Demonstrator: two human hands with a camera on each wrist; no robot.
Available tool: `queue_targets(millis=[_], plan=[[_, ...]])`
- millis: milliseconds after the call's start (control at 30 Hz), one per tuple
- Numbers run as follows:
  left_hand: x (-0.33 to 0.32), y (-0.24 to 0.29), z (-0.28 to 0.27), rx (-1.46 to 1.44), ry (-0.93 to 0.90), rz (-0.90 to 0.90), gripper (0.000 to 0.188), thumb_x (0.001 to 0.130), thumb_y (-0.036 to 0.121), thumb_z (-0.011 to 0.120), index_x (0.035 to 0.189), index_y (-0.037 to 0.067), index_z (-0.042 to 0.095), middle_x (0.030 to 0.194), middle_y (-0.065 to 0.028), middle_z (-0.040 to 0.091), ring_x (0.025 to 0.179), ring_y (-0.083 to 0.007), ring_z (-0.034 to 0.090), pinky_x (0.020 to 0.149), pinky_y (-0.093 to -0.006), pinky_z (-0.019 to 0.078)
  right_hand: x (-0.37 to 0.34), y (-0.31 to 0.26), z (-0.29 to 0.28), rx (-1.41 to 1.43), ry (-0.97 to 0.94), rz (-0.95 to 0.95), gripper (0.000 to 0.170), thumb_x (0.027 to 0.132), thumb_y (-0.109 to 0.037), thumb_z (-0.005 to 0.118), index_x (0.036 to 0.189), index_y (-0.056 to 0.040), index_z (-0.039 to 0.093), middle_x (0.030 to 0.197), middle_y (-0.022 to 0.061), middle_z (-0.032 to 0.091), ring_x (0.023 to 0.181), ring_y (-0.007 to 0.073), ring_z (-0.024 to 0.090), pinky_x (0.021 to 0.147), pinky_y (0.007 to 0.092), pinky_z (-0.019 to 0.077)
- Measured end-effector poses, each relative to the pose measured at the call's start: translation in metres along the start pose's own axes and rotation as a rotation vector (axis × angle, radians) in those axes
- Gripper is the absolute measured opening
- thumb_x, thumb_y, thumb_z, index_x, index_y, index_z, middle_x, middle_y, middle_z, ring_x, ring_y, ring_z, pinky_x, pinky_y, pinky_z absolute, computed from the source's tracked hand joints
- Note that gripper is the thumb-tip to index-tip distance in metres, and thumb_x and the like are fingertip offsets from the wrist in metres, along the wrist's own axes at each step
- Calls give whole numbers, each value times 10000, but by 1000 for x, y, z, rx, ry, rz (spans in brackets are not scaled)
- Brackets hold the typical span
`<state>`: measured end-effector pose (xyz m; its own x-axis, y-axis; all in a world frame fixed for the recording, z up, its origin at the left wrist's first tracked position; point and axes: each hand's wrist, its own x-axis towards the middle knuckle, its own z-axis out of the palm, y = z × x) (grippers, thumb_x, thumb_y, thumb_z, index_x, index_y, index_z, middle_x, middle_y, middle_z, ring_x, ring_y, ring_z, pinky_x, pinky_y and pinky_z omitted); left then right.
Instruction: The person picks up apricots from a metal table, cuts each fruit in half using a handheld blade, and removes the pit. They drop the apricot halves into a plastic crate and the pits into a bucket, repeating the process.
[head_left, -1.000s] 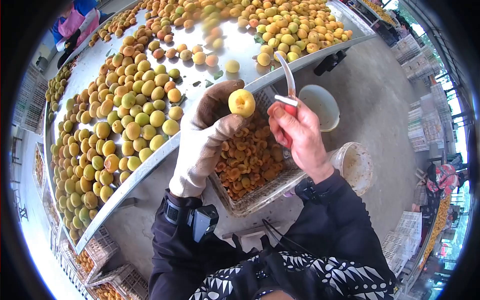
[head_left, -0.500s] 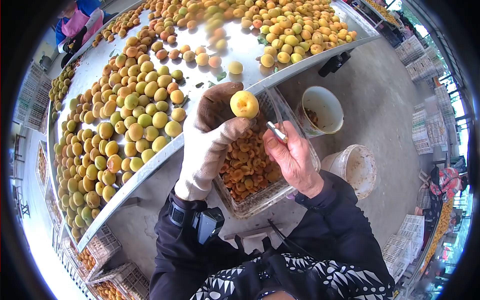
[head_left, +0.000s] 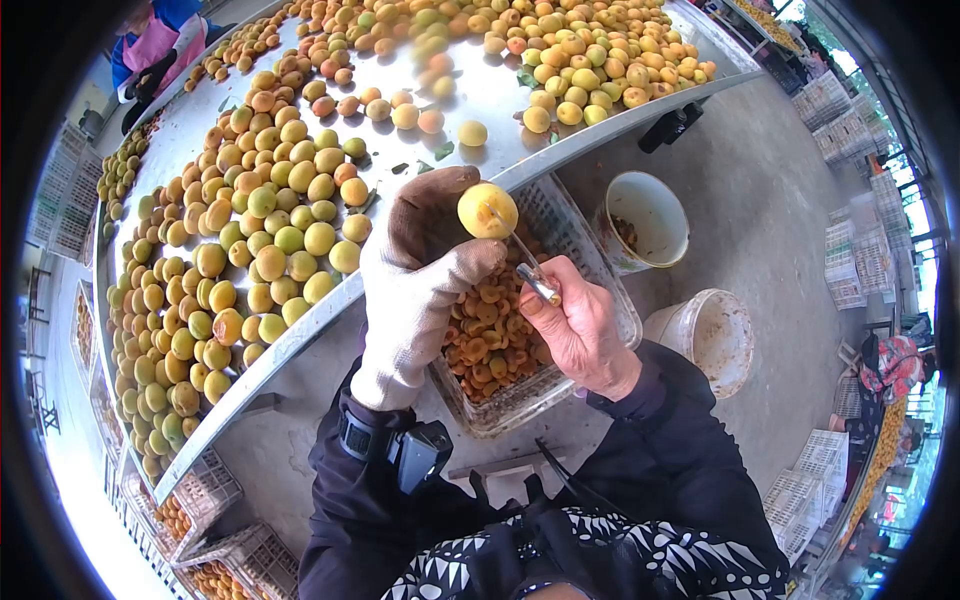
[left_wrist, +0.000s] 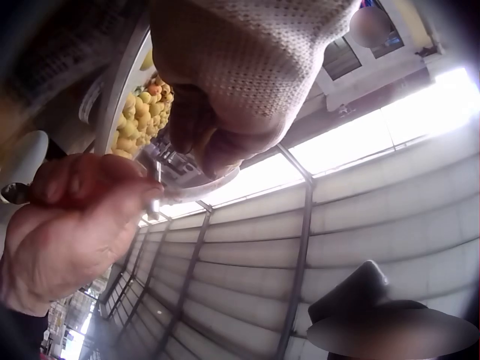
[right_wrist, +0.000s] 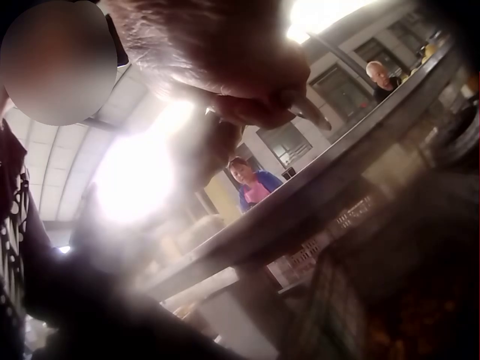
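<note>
One yellow fruit (head_left: 488, 211) sits clamped in the gloved left hand (head_left: 415, 290); the right hand's (head_left: 582, 328) fingers grip a knife (head_left: 540, 282).

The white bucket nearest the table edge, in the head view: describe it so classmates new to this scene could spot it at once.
Start at the metal table heaped with fruit, then find the crate by its near edge. Just right of that stands the bucket. Brown scraps lie inside it, while the neighbouring bucket, lower in view, shows brown smears.
</note>
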<state>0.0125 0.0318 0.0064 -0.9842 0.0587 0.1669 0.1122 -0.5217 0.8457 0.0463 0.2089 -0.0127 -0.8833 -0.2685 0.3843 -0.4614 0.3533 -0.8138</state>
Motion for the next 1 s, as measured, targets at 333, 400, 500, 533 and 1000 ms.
queue_targets(millis=[333,400,500,533,1000], plan=[[-8,-4,4,143,33,70,584,763,37,810,1266,-30,523,1232,-103,588,1085,-170,600,944,-311,502,-2,8,3,-22,-41,20,227,978,-207,597,979,-28,458,754,131,610,653,318,637,567,342,472],[-9,-4,6,170,30,83,581,776,45,802,1275,-35,515,1246,-107,582,1092,-170,597,948,-312,500,-1,11,6,-3,-41,7,235,981,-212,592,982,-25,450,770,140,624,664,324,644,573,345,475],[-7,-4,7,253,54,67,546,821,77,770,1283,-40,503,1242,-112,575,1090,-171,589,950,-307,490,1,17,9,19,-45,4,243,981,-209,593,979,-19,442,775,158,626,677,331,651,576,356,476],[-6,-6,7,277,46,61,516,848,104,744,1283,-34,503,1229,-106,574,1088,-165,579,952,-303,480,1,19,11,38,-57,41,242,980,-205,593,972,-18,439,773,166,623,689,345,653,574,366,475],[-1,-29,4,275,69,-52,397,950,199,619,1277,4,505,1154,-71,576,1051,-135,530,940,-285,433,-2,21,21,62,-27,116,240,977,-175,589,938,-10,419,703,196,588,652,404,625,539,416,452]])
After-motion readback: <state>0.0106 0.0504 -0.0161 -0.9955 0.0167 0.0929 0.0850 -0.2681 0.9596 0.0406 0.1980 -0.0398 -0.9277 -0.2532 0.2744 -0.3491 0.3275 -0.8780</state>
